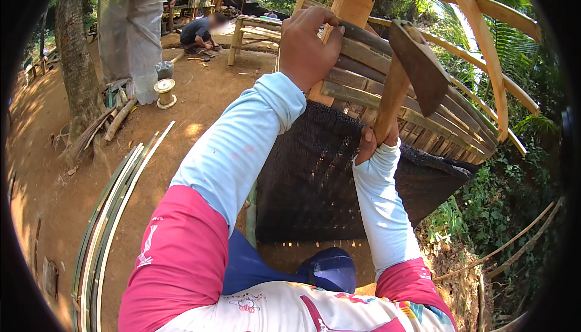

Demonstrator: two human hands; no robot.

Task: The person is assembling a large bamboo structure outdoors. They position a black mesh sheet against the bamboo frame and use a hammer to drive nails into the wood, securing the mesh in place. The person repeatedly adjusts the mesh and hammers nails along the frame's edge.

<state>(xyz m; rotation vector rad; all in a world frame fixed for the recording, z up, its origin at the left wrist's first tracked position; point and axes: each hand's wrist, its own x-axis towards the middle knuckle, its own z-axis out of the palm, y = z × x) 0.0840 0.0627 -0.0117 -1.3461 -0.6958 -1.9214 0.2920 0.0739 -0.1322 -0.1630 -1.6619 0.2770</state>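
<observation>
1. head view: left hand (308, 45) clamps closed on the upper bamboo slats (369, 72) of a curved slatted frame, beside a pale wooden post (351, 2).
2. right hand (374, 141) is wrapped tight around the lower end of a wooden handle; the hatchet (417, 66) is raised, blade above the slats near the frame's right side.
3. black mesh sheet (315, 175) hangs from the frame's lower edge.
4. handling, judged: head-heavy tool, stiff handle, a low grip gives swing but less control; slats look stiff, springy, splinter-prone.
5. long split bamboo strips (109, 223) lie on the dirt, left; a person crouches far off.
</observation>
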